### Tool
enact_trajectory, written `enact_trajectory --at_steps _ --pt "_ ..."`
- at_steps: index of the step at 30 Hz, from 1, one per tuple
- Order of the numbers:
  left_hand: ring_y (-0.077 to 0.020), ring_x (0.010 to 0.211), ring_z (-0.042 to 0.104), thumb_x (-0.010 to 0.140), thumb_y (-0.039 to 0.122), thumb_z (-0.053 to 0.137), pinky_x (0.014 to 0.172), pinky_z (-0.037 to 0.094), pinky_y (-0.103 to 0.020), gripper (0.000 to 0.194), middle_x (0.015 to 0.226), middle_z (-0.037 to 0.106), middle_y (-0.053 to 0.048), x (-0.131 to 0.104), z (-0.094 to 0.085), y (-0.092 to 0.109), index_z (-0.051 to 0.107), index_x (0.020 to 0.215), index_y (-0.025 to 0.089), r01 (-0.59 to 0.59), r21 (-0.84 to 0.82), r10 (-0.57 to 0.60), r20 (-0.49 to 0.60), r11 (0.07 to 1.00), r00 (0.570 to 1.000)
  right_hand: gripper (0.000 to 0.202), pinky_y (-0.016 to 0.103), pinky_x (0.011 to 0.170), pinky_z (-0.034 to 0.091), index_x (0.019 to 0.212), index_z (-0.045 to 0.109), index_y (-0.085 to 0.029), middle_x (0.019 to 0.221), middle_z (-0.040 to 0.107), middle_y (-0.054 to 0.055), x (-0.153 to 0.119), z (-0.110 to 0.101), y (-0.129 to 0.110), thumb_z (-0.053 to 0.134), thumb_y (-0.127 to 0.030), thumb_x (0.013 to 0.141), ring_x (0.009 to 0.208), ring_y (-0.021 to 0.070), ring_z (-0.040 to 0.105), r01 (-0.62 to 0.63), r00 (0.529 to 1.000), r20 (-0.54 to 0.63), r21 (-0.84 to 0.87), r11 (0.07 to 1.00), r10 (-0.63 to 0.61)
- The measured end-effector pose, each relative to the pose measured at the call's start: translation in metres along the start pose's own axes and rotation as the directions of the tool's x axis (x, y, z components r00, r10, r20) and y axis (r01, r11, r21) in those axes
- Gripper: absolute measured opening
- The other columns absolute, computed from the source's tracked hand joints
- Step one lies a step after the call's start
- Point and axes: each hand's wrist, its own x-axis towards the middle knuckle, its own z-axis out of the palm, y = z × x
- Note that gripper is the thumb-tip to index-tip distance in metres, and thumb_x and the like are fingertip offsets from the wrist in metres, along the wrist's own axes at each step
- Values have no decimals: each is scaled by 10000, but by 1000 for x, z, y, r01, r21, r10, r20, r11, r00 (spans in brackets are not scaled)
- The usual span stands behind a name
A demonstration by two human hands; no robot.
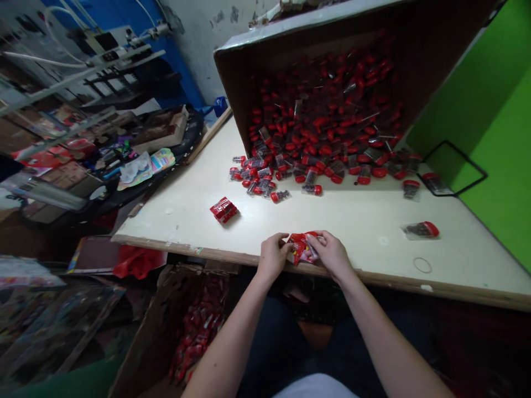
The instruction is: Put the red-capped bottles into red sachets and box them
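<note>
At the table's front edge, my left hand (274,256) and my right hand (332,255) are both closed on a small red printed packet (299,249). The left fingers pinch its left side, the right fingers its upper right side. Whether the packet is sealed cannot be made out. Farther left on the white table (182,207) lies a small stack of red packets (224,210). Beyond my hands, a loose red-capped clear tube with dark beads (312,189) lies among similar ones.
A large tipped carton (232,83) spills many red-capped tubes onto the table. To the right lie another tube (421,230), a rubber band (422,265) and a black wire frame (452,194). Below the left edge, an open box (141,342) contains red packets. Machinery (108,61) stands at left.
</note>
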Motion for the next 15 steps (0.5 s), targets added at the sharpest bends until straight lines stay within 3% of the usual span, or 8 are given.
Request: enact_trajectory --at_steps 5,10,13,15 --pt "-151 652 609 731 190 613 627 441 -261 136 726 691 -52 -5 -6 0 701 833 167 -8 19 8 13 1000 1000 380 255 420 509 915 591 -199 664 690 14 0 0 0 665 -512 712 489 168 647 -21 1000 9 28 999 21" --pt "-145 639 583 727 181 595 624 416 -261 63 662 658 -26 -7 -15 2 635 679 175 -10 42 13 -70 999 997 379 266 439 527 900 608 -187 692 700 31 0 0 -2 696 -492 693 517 180 659 -37 999 5 67 997 37" --pt "-123 563 549 771 229 549 570 408 -242 66 594 602 11 -10 -20 -1 566 726 183 69 -170 -96 -159 983 983 441 267 443 525 922 617 -169 649 687 26 -4 -3 -4 735 -494 647 513 180 648 -41 999 0 97 994 41" --pt "-116 501 534 798 275 526 515 409 -231 87 571 578 29 -13 -22 -4 525 805 189 139 -458 -227 -141 878 964 488 257 444 518 975 614 -172 643 680 12 -7 -5 -6 749 -492 632 510 170 638 -32 999 -17 137 990 35"
